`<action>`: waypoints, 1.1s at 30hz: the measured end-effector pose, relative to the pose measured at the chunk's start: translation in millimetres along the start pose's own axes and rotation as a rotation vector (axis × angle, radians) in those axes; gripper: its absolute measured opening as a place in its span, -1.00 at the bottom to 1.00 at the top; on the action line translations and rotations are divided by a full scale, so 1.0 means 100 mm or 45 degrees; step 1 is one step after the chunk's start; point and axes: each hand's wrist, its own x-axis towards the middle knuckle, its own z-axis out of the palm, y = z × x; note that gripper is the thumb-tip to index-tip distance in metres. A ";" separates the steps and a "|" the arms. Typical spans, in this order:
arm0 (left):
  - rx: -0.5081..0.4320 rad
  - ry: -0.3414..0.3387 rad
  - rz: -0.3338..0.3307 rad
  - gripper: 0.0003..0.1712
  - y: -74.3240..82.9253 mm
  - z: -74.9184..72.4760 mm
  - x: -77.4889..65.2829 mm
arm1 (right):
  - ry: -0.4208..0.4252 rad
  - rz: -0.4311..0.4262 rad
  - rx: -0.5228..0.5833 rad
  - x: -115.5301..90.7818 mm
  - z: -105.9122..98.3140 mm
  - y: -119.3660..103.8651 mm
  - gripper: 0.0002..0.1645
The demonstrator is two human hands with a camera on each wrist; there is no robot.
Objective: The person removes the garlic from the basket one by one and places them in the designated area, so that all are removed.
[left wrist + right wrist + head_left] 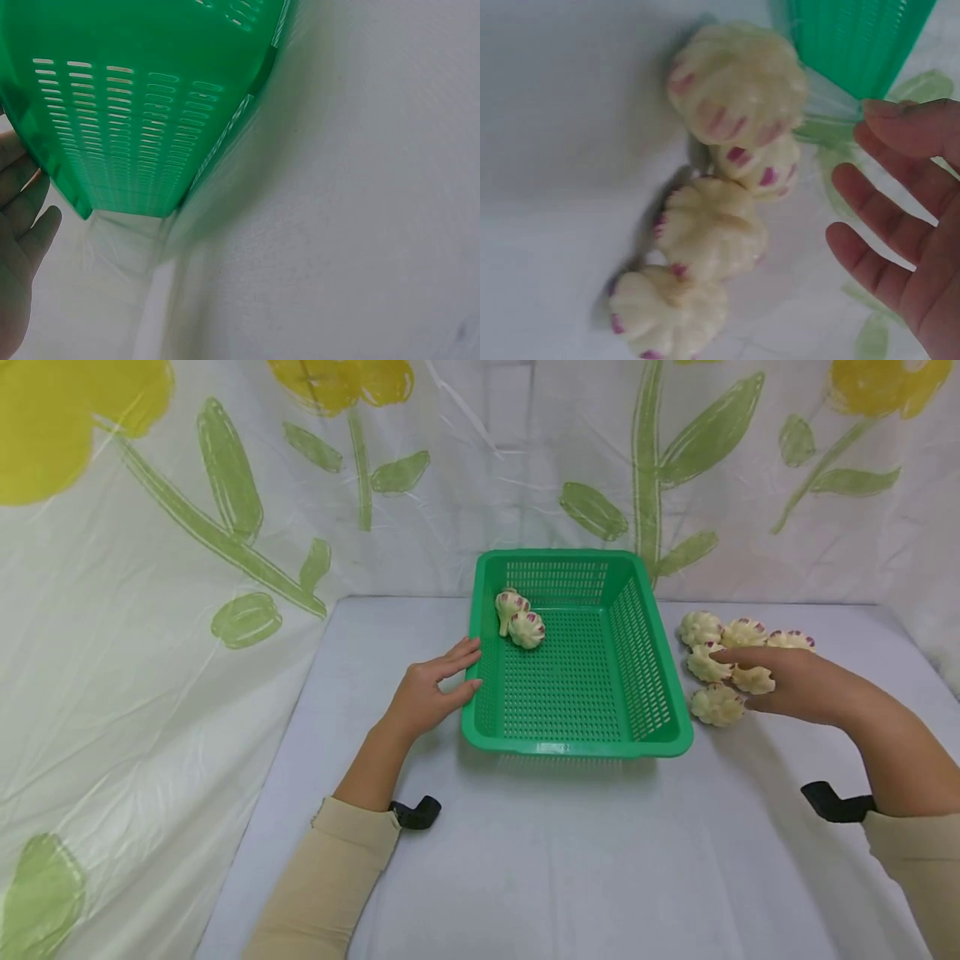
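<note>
My left hand touches the left rim of a green plastic basket, fingers extended along its edge. In the left wrist view, its fingertips lie against the slotted basket wall. Two white garlic bulbs with purple marks, one of them a garlic bulb in front, lie together in the basket's far left part. On the right, my right hand hovers over a group of several garlic bulbs. The right wrist view shows its fingers spread beside the garlic bulbs, with nothing held.
A white-covered table carries the basket and the garlic. Behind and to the left hangs a pale sheet printed with yellow flowers and green leaves. Each wrist wears a black camera mount, such as the left mount.
</note>
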 end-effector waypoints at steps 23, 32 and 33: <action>-0.008 -0.007 0.005 -0.47 0.01 -0.03 -0.01 | -0.063 -0.156 -0.196 0.46 -0.70 -0.78 -0.27; -0.002 -0.009 0.009 -0.47 0.00 -0.01 -0.01 | -0.162 -0.220 -0.166 0.78 -0.77 -1.21 -0.20; -0.003 -0.007 0.013 -0.47 0.00 -0.01 -0.01 | -0.170 -0.226 -0.163 0.81 -0.77 -1.25 -0.19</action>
